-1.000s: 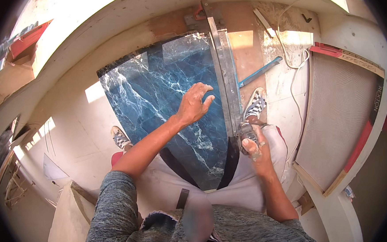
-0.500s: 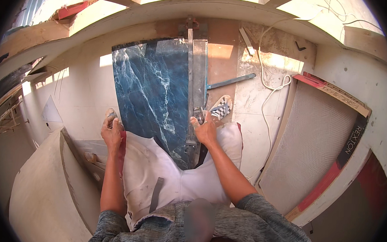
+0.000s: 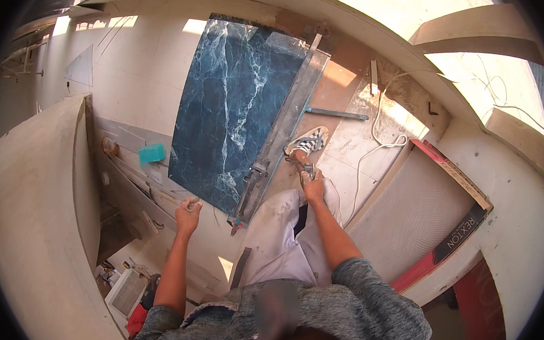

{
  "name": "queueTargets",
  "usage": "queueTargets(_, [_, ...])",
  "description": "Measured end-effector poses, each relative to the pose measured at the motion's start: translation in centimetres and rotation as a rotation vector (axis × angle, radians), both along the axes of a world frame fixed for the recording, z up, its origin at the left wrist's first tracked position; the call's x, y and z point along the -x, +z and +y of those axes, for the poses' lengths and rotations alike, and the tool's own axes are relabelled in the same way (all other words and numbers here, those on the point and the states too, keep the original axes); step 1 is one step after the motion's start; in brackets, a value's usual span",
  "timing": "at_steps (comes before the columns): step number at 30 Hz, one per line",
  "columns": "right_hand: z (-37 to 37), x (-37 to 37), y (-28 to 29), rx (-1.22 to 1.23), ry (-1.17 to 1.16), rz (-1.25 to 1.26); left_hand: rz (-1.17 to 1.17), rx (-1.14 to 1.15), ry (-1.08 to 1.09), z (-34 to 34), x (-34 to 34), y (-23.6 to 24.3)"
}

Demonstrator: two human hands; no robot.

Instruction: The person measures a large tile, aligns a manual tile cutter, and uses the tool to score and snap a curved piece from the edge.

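A blue marbled tile (image 3: 223,105) lies on the floor under a long metal tile cutter (image 3: 280,133) along its right edge, with a side arm (image 3: 341,114) reaching right. My right hand (image 3: 312,184) grips a small metal tool, right of the cutter near my sneakered right foot (image 3: 308,142). My left hand (image 3: 188,210) is curled in the air just below the tile's lower left corner; whether it holds anything is too small to tell.
A framed panel (image 3: 415,216) with textured backing leans at right beside a white cable (image 3: 358,181). A pale curved board (image 3: 30,205) stands at left, near a turquoise container (image 3: 153,154), planks and scattered tools. Low walls and beams run along the top and right.
My left hand has moved from over the tile to below it and curled. My right hand has lifted the tool off the cutter toward the right. My body and view have turned.
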State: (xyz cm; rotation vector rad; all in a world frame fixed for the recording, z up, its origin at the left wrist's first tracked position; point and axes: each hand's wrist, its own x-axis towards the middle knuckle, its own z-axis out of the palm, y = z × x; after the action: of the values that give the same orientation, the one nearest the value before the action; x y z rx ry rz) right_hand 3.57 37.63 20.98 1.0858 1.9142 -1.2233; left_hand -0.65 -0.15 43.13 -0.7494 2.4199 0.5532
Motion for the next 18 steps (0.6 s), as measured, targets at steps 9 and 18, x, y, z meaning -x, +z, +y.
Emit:
queueTargets(9, [6.4,-0.8,5.5,0.254,-0.154,0.472,0.115,0.195,0.050,-4.3,-16.0,6.9])
queueTargets(18, [18.9,-0.9,12.1,0.036,-0.251,0.273,0.547,0.880,-0.332,-14.4,0.4,26.0])
